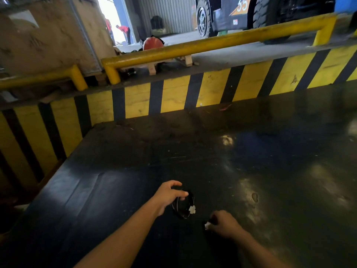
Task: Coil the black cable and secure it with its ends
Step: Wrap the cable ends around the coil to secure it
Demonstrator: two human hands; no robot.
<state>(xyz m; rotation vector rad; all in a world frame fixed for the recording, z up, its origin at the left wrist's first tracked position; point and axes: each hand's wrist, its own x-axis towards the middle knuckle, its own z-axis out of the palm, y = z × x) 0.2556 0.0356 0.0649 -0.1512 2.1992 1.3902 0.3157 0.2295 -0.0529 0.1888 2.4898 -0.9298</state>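
Observation:
The black cable (182,206) is wound into a small round coil above the dark table top. A white connector (192,209) shows at the coil's lower right. My left hand (170,193) grips the coil's upper left edge between thumb and fingers. My right hand (225,223) is to the lower right of the coil, pinched on the cable's other end, where a second white connector (207,225) sticks out. The stretch of cable between the coil and my right hand is hard to make out against the dark surface.
The black table (251,161) stretches wide ahead and to the right. Behind it runs a yellow-and-black striped wall (173,93) with yellow pipe rails (212,42). A forklift (241,14) stands beyond, and a person in red (124,31) is far off.

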